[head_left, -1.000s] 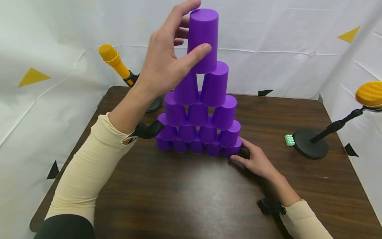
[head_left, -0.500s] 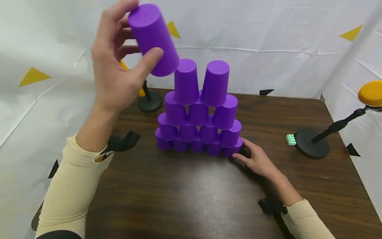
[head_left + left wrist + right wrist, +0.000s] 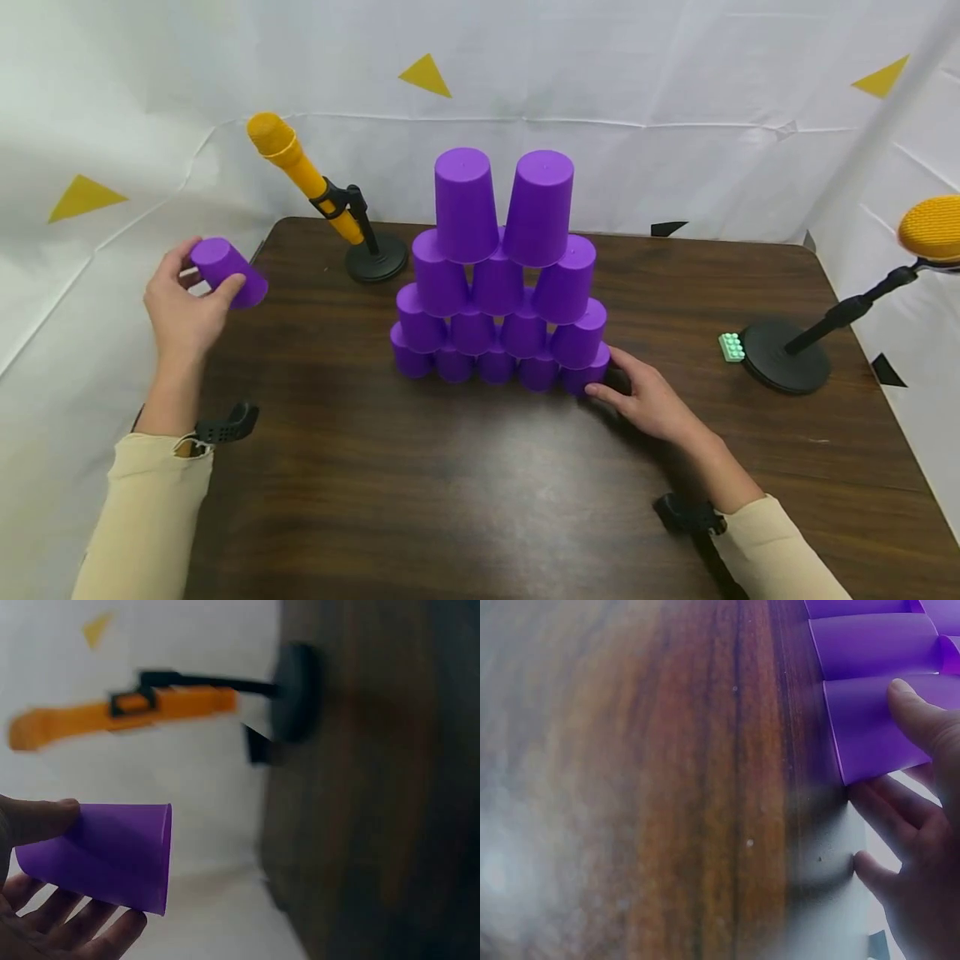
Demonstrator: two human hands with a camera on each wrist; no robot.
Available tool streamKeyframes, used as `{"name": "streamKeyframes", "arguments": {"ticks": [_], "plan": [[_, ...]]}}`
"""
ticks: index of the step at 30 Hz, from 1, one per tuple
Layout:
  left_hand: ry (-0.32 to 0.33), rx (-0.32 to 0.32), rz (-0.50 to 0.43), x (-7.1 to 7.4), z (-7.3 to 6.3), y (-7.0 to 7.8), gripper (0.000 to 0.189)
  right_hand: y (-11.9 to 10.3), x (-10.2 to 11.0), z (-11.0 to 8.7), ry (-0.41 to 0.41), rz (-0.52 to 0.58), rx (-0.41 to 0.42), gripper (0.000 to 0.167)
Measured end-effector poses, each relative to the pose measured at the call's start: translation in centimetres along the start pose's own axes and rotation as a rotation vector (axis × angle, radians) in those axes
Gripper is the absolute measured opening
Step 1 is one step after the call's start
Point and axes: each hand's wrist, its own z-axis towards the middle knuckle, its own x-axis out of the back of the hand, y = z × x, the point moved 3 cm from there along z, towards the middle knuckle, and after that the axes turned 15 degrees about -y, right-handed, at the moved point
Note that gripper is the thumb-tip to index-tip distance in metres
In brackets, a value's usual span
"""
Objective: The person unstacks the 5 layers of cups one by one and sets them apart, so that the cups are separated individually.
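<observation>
Off the table's left edge, my left hand (image 3: 180,312) grips a purple cup (image 3: 228,271), thumb on one side and fingers on the other. That cup is tilted, its base up and its mouth toward the lower right; the left wrist view shows it clear of any surface. Mid-table stands a tiered stack of upside-down purple cups (image 3: 498,287), with two cups side by side on top. At the lowest row's right end, my right hand (image 3: 648,400) holds the end cup (image 3: 870,731), thumb against its front and fingers behind, partly hidden in the head view.
An orange microphone (image 3: 300,171) on a black stand (image 3: 375,258) is behind and left of the stack. Toward the right edge is another stand (image 3: 783,358) with an orange round head (image 3: 930,229). A mint-green toy brick (image 3: 731,347) lies against its base. White sheeting surrounds the brown table (image 3: 450,483).
My left hand has lifted the single top cup off the stack and carried it left and down, past the microphone. The right hand has stayed at the bottom end cup.
</observation>
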Motion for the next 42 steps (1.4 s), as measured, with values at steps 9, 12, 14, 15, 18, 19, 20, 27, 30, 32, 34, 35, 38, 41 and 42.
{"name": "streamKeyframes", "arguments": {"ticks": [9,12,14,15,18,19,20,27,30,32,34,35,38,41,42], "plan": [[-0.112,0.232,0.036,-1.6,2.2,-8.3,0.069,0.0,-0.1,0.0,0.000,-0.007,0.003,0.065],[-0.123,0.239,0.041,-2.0,2.8,-9.3,0.069,0.1,-0.1,0.0,0.000,-0.006,0.004,0.064],[-0.132,0.242,0.041,-2.1,3.1,-9.9,0.069,0.1,0.0,0.0,0.000,-0.006,0.005,0.064],[-0.137,0.247,0.034,-2.2,3.2,-10.1,0.069,0.1,0.0,0.0,-0.003,-0.004,0.007,0.065],[-0.150,0.263,0.026,-2.4,3.4,-10.8,0.070,0.1,-0.1,0.0,-0.014,0.000,0.007,0.065],[-0.156,0.267,0.028,-2.4,3.5,-11.0,0.070,0.1,-0.1,0.1,-0.018,0.001,0.007,0.065],[-0.160,0.270,0.027,-2.5,3.5,-11.2,0.070,0.1,-0.1,0.1,-0.023,0.001,0.007,0.065],[-0.177,0.253,0.036,-2.9,3.7,-11.5,0.071,0.3,0.1,-0.1,-0.029,0.009,-0.010,0.064],[-0.136,0.245,0.027,-2.5,3.6,-11.0,0.074,0.3,0.1,0.0,-0.034,0.012,-0.016,0.064],[-0.086,0.234,0.025,-2.1,3.6,-10.2,0.074,0.3,0.1,0.0,-0.039,0.011,-0.017,0.064],[-0.007,0.194,0.015,-1.5,3.8,-8.7,0.073,0.3,0.1,0.0,-0.039,0.008,-0.017,0.064],[0.030,0.160,0.015,-1.3,3.8,-7.6,0.072,0.2,0.1,0.0,-0.038,0.006,-0.018,0.064],[0.116,0.035,-0.064,-0.9,3.6,-2.9,0.067,0.1,0.2,0.0,-0.031,0.002,-0.018,0.063],[0.089,-0.131,-0.244,-1.2,1.9,4.3,0.060,0.1,0.2,-0.1,-0.027,-0.001,-0.018,0.063],[0.052,-0.194,-0.308,-1.5,0.9,7.0,0.057,0.1,0.2,-0.1,-0.026,-0.002,-0.016,0.063]]}}
